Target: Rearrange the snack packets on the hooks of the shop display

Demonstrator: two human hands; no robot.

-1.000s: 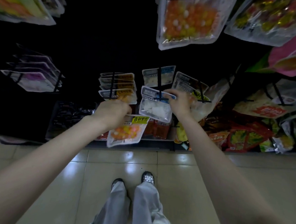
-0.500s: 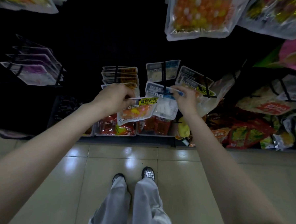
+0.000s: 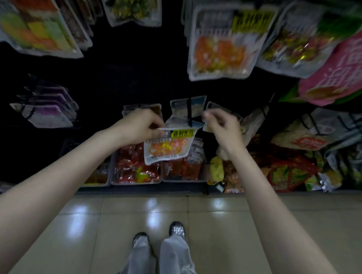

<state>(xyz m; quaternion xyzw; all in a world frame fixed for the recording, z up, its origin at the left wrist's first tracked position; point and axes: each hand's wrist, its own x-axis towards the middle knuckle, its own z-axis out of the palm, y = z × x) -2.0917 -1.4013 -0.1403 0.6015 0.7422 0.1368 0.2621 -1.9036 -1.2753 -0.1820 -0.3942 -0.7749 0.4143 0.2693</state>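
- At far left, a stack of purple-and-white packets point(image 3: 44, 110) hangs on a black hook, well apart from both hands.
- The left hand point(image 3: 142, 126) pinches the top left corner of a clear packet with a yellow label point(image 3: 168, 145), thumb and fingers curled onto its upper edge.
- That packet holds orange, yellow and pink sweets and hangs tilted in front of the red packets in the trays point(image 3: 137, 168) near the floor.
- Just behind its top edge, a white-and-blue packet point(image 3: 184, 122) sits on a black hook point(image 3: 189, 111), between the two hands.
- The right hand point(image 3: 220, 126) is raised just right of that hook, fingers curled with the tips drawn together; whether they pinch the pale packet edge below them cannot be told.
- Farther right, red and green bags point(image 3: 289, 174) lie piled low on the display.
- Below, on the pale tiled floor point(image 3: 87, 226), stand two shoes under grey trouser legs point(image 3: 161, 259).
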